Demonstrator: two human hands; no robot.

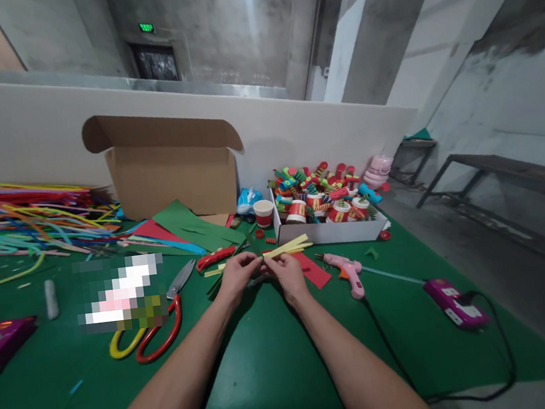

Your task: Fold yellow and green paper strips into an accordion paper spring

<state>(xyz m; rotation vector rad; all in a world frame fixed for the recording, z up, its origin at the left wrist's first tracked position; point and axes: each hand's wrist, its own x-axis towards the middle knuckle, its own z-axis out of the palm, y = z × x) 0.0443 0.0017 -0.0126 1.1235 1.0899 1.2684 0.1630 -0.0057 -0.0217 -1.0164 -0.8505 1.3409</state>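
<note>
We have the white box point(329, 231) already heaped with decorated cups point(297, 211), which we judge to be the finished share. The pile of pipe cleaners point(22, 213) and the paper sheets point(191, 227) look barely used, so plenty seems left. Our forearms reach forward over the green table point(271, 362) and meet at its middle, left hand point(235, 275) and right hand point(287, 273) with fingers narrowed, pinching a green strip point(259, 275) just below the yellow strips point(287, 247), the glue gun point(347, 269) lying free nearby.
</note>
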